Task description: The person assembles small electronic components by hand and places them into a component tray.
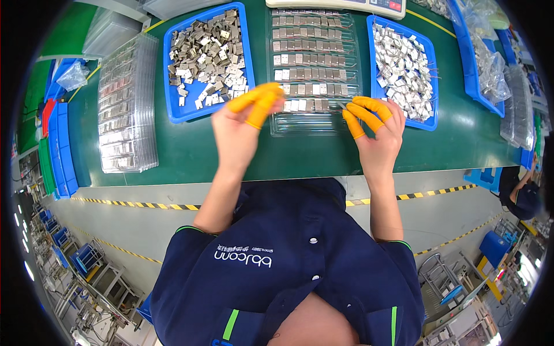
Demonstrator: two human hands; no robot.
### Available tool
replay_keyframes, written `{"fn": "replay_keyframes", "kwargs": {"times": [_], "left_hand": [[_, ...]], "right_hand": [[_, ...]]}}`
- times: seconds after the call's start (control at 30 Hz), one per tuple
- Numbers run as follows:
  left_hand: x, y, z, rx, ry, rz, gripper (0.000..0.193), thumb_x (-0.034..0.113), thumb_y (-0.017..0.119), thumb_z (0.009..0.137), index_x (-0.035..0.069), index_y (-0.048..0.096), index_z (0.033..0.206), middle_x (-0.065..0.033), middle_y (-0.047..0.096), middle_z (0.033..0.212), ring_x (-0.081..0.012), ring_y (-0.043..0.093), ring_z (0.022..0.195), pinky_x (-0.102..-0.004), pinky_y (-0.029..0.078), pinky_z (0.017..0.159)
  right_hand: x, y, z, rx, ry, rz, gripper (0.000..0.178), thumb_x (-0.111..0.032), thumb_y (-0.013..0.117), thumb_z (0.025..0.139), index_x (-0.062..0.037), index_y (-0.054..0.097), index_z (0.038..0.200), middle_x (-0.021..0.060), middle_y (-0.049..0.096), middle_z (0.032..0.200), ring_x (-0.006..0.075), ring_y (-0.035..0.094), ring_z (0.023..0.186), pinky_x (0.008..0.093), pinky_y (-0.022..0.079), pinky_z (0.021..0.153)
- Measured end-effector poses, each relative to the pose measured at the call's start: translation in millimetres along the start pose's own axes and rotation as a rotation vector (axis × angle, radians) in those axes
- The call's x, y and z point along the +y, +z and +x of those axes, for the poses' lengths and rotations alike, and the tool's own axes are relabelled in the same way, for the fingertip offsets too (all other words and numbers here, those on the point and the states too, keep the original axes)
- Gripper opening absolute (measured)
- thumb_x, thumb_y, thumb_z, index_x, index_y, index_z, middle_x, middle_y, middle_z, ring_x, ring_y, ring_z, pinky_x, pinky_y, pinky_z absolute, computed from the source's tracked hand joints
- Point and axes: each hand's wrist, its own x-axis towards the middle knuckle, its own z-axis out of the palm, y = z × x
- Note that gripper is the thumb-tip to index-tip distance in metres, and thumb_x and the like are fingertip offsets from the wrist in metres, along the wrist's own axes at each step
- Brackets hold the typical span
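Observation:
Between my hands lies a clear plastic tray (314, 124) with rows of small metal connector pieces, thin wires at the right ends of the rows. My left hand (239, 130), in yellow finger cots, is closed in a pinch beside the tray's left edge; what its fingertips hold, if anything, is hidden. My right hand (378, 132), also in yellow finger cots, pinches at the right end of the nearest filled row. A small greyish bit shows at its fingertips, too small to name. The tray's nearest grooves hold no pieces.
A blue bin (167, 86) of loose metal pieces stands left, another blue bin (434, 86) of white pieces with wires right. Stacked clear trays (127, 109) are farther left. A scale (346, 4) sits behind the tray. A co-worker (522, 193) is at far right.

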Motion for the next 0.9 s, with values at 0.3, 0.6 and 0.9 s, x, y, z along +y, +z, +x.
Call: {"fn": "replay_keyframes", "kwargs": {"times": [0.3, 0.6, 0.9], "left_hand": [[20, -51, 7, 0.236, 0.109, 0.116, 0.025, 0.007, 0.055, 0.089, -0.01, 0.058, 0.106, -0.0182, 0.063, 0.095, -0.0246, 0.065, 0.082, -0.0296, 0.054, 0.076], [12, -74, 17, 0.336, 0.175, 0.283, 0.023, 0.007, 0.056, 0.089, -0.006, 0.06, 0.107, -0.0126, 0.064, 0.097, -0.019, 0.064, 0.087, -0.026, 0.051, 0.079], [18, -71, 32, 0.227, 0.184, 1.128, 0.024, 0.011, 0.074, 0.069, 0.006, 0.069, 0.091, -0.0119, 0.065, 0.091, -0.028, 0.059, 0.081, -0.0341, 0.048, 0.076]], "right_hand": [[2, 14, 0, -0.11, -0.109, -0.111, 0.016, -0.008, 0.072, 0.063, -0.0079, 0.069, 0.079, -0.0008, 0.063, 0.093, 0.0173, 0.055, 0.097, 0.0411, 0.034, 0.097], [36, -8, 33, -0.006, 0.257, -0.07, 0.026, -0.009, 0.069, 0.074, -0.0047, 0.064, 0.099, 0.0124, 0.061, 0.103, 0.0305, 0.057, 0.091, 0.0351, 0.046, 0.081], [81, -9, 31, -0.08, 0.471, -0.307, 0.025, -0.004, 0.071, 0.068, -0.0003, 0.067, 0.092, 0.0157, 0.064, 0.089, 0.0297, 0.06, 0.084, 0.034, 0.048, 0.076]]}}
